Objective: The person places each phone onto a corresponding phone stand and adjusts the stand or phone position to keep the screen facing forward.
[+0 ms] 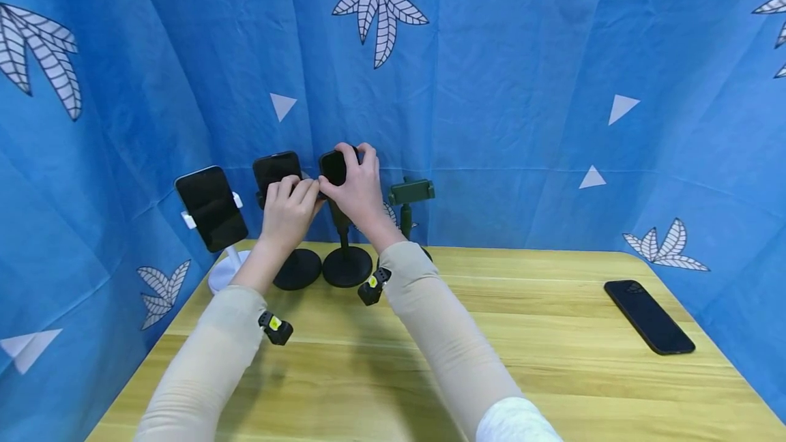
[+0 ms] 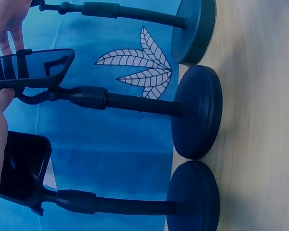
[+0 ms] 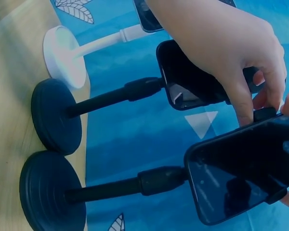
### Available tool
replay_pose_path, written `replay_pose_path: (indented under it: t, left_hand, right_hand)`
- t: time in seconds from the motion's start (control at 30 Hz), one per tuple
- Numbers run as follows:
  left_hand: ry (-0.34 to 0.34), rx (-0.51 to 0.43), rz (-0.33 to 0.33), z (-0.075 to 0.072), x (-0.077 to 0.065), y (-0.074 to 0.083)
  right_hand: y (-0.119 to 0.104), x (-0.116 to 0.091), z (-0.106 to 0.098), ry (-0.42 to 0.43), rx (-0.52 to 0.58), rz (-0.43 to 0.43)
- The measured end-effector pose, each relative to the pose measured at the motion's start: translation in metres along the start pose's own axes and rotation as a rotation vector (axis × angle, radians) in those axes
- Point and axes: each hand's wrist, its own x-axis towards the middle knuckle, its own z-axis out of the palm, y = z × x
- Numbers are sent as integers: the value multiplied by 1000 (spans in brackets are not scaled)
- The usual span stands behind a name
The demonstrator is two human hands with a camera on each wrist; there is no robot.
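Observation:
My right hand (image 1: 359, 186) grips a black smartphone (image 1: 332, 166) by its edges, fingers over the top and thumb lower down. The phone lies against the head of a black phone stand (image 1: 346, 266), seated at its clamp (image 3: 265, 114). Thumb and fingers of my left hand (image 1: 288, 210) pinch that clamp at the phone's near long edge, as the right wrist view shows. Behind the left hand, a second black stand (image 3: 58, 115) carries another phone (image 1: 276, 168), tilted back. Part of the held phone is covered by my fingers.
At the far left a white stand (image 1: 226, 271) holds a phone (image 1: 211, 209). Right of my hands stands a dark green holder (image 1: 411, 191) with no phone in its clamp. Another black phone (image 1: 649, 317) lies on the wooden table (image 1: 522, 333) at the right. A blue curtain (image 1: 516, 87) hangs behind.

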Motion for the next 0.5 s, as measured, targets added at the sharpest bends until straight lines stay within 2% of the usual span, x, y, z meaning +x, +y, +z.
replay_pose_path:
  t: [0.23,0.5]
  left_hand:
    - [-5,2,-11,0,0,-1]
    - [-8,10,-67,3,-6,0]
  right_hand:
    - [-3,1,-1,-8,-6,41]
    - [-2,0,-3,-22,23,52]
